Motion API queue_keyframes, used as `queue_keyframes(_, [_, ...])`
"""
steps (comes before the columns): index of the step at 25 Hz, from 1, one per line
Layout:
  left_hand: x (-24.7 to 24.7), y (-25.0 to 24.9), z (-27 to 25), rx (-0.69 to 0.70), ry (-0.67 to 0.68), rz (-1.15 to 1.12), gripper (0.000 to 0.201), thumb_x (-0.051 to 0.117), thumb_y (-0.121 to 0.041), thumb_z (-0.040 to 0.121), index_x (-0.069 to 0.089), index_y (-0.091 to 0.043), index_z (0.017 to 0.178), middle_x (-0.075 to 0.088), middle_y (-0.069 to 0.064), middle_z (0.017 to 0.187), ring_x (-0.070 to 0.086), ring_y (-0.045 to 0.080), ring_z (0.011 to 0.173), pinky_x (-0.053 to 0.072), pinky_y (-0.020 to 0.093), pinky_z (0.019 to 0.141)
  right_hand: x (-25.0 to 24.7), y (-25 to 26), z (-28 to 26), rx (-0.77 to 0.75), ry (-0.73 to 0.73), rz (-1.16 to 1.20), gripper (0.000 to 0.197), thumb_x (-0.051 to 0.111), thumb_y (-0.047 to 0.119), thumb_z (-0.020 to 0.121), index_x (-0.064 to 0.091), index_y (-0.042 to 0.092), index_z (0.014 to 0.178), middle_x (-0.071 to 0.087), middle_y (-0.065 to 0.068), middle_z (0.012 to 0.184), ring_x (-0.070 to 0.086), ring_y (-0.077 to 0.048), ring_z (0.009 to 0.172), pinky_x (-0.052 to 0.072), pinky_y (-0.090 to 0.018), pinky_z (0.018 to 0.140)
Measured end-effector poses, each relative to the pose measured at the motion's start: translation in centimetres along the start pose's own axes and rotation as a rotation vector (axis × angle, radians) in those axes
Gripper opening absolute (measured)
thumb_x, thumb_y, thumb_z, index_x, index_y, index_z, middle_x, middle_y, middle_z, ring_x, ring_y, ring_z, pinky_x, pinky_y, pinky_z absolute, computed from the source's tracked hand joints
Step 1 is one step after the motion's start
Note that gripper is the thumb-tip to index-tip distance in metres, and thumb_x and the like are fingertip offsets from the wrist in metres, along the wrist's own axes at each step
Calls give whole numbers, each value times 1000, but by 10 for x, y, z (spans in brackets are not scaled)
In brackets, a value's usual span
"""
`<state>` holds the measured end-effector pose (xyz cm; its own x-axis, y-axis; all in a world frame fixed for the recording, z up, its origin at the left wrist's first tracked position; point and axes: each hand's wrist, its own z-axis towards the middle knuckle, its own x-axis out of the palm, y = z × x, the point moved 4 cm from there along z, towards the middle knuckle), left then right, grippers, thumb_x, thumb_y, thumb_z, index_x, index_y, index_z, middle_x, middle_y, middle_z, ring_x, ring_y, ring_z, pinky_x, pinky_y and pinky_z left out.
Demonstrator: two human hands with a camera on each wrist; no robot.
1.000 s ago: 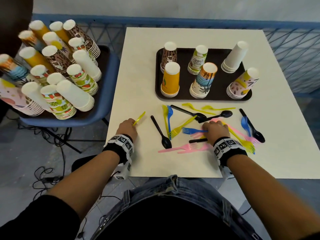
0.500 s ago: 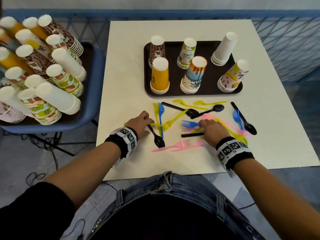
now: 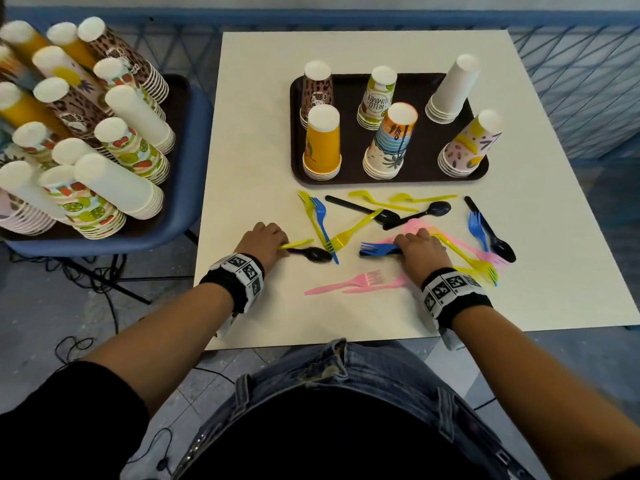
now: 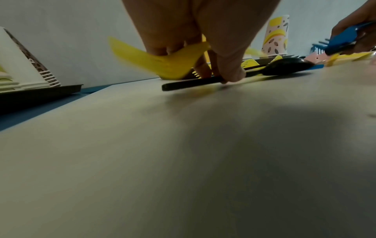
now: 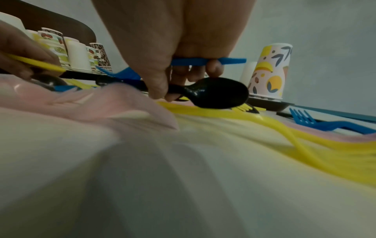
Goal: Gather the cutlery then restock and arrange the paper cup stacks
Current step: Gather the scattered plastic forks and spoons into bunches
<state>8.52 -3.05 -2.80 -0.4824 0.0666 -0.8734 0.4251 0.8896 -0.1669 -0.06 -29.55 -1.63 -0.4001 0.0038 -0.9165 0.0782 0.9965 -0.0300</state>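
Note:
Plastic cutlery lies scattered on the white table in front of a dark tray. My left hand holds a yellow utensil, and its thumb and finger pinch the handle of a black spoon lying on the table. Inside the pile, my right hand grips a blue fork together with a second black spoon. Several short upturned cup stacks stand on the tray, among them an orange one and a white one.
Loose pink forks, yellow forks, blue forks and black spoons lie around both hands. On the left, a blue chair holds a tray crowded with tall cup stacks. Blue netting borders the table at the back and right.
My left hand has carried the yellow utensil right from the table's left edge and taken hold of the black spoon, which turned sideways. My right hand has closed on the blue fork.

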Motion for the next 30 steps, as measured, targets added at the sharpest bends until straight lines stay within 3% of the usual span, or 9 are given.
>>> queue_keyframes(5, [-3,6,-12,-139,-54,-165,31,36,-22,98,46,-3,120,53,25,117,48,40,108,36,42,90,-17,-8,-12,32,-113,-34,29,34,6,91,47,7,116,63,-15,114,50,-33,110,31,-43,96])
queue_keyframes(9, [-6,-15,-20,-97,-78,-291,37,32,-15,97,38,-8,133,51,23,128,51,40,114,36,39,95,-24,-23,-35,84,-129,161,27,40,20,94,48,4,114,65,-21,103,60,-40,95,38,-38,70])
queue_keyframes(11, [-7,-32,-21,-40,-85,-373,37,34,-18,97,40,-9,133,52,20,130,51,37,116,38,38,96,-21,-27,-45,113,-82,150,31,42,31,94,52,8,112,67,-20,100,62,-39,93,40,-36,66])
queue_keyframes(14, [-6,-61,-19,18,-16,-250,39,36,-36,97,50,-4,112,61,22,109,57,37,101,41,37,79,-5,-24,-53,94,49,124,31,37,28,97,52,12,119,65,-18,110,61,-37,99,44,-37,71])
queue_keyframes(18, [2,-82,-15,64,77,-154,48,36,-43,95,57,0,100,63,23,105,58,37,99,42,36,80,10,-11,-53,2,61,182,36,38,11,96,47,16,130,48,-11,125,61,-37,97,48,-41,73])
queue_keyframes(20, [6,-89,-14,130,86,-173,45,46,-42,92,57,0,102,61,23,107,56,36,100,41,36,82,14,-5,-55,-36,44,190,36,42,16,96,49,17,131,45,-11,127,61,-37,95,49,-42,74])
queue_keyframes(23, [16,-96,-15,219,145,-154,54,56,-42,86,50,-5,125,50,18,122,51,33,112,41,37,94,19,3,-56,-71,69,221,37,51,28,93,54,18,128,45,-11,128,60,-35,101,48,-41,80])
queue_keyframes(25, [25,-97,-15,219,196,-81,57,57,-41,86,44,-10,132,45,14,130,50,32,117,41,39,98,24,5,-54,-64,94,225,37,54,27,91,55,17,126,45,-10,128,60,-34,102,48,-41,81])
queue_keyframes(30, [27,-93,-14,155,158,20,39,44,-32,94,49,-5,121,53,17,124,51,33,115,42,41,92,27,4,-49,-102,92,189,32,46,23,95,58,13,123,52,-9,125,53,-31,112,46,-41,86])
